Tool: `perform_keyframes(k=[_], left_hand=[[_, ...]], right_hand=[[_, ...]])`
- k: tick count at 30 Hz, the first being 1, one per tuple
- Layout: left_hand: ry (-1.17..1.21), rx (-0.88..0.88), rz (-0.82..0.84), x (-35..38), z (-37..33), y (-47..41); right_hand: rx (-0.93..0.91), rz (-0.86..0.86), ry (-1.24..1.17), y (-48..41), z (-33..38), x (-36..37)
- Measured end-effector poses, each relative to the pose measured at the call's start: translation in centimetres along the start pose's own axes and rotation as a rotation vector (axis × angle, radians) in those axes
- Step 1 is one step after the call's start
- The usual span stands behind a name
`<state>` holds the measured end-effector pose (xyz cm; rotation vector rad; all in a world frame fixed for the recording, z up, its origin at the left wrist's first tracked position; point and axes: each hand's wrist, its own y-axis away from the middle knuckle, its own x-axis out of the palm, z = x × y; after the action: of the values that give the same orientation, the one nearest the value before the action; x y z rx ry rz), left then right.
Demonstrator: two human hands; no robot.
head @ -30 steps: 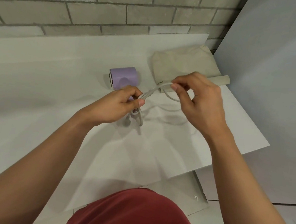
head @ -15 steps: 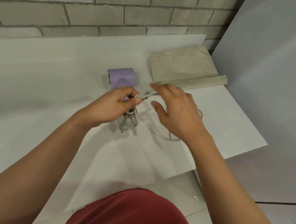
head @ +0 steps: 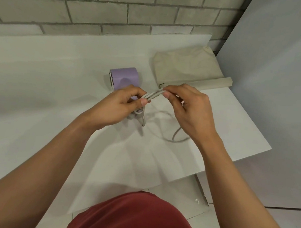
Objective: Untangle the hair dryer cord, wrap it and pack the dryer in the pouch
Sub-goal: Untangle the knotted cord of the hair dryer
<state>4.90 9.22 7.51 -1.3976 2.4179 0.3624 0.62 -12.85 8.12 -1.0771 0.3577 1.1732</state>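
The lilac hair dryer (head: 124, 77) lies on the white worktop (head: 47, 89), its lower end hidden behind the left hand (head: 117, 107). Just in front of the dryer, both hands hold the grey cord (head: 153, 95), gathered into a bundle of several parallel strands that spans the short gap between them.

The left hand's fingers (head: 133, 93) are curled round one end of the bundle, with the thumb pressed on top of the strands. Short loops of cord hang below this hand towards the worktop. To the right of the dryer, the right hand (head: 189, 106) pinches the other end of the bundle between its thumb and the tips of its fingers (head: 174, 88), which are drawn narrow around it. The remaining cord runs down from under this hand and lies in a loose curve on the worktop, in front of and to the right of the dryer.

The beige pouch (head: 185, 69) lies flat, right of the dryer and slightly behind it, near the worktop's far right corner and apart from both hands. A grey brick wall (head: 119, 13) stands behind the dryer.
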Motion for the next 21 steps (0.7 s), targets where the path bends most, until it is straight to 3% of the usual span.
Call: perform_keyframes(k=[4, 9, 13, 17, 21], left_hand=[[0.002, 0.012, -0.041, 0.2, -0.4, -0.7], [-0.025, -0.081, -0.078, 1.0, -0.7, -1.3], [-0.059, -0.17, -0.008, 1.7, -0.4, -1.3], [0.099, -0.144, -0.122, 2.1, -0.8, -1.0], [0.141, -0.12, -0.234, 2.1, -0.8, -0.9]], right_hand=[[0.072, -0.058, 0.005, 0.1, -0.6, -0.2], [0.271, 0.028, -0.108, -0.1, -0.7, 0.1], [0.031, -0.089, 0.026, 0.1, 0.2, 0.2], [-0.049, -0.203, 0.051, 0.1, 0.3, 0.0], [0.228, -0.149, -0.222, 0.3, 0.1, -0.5]])
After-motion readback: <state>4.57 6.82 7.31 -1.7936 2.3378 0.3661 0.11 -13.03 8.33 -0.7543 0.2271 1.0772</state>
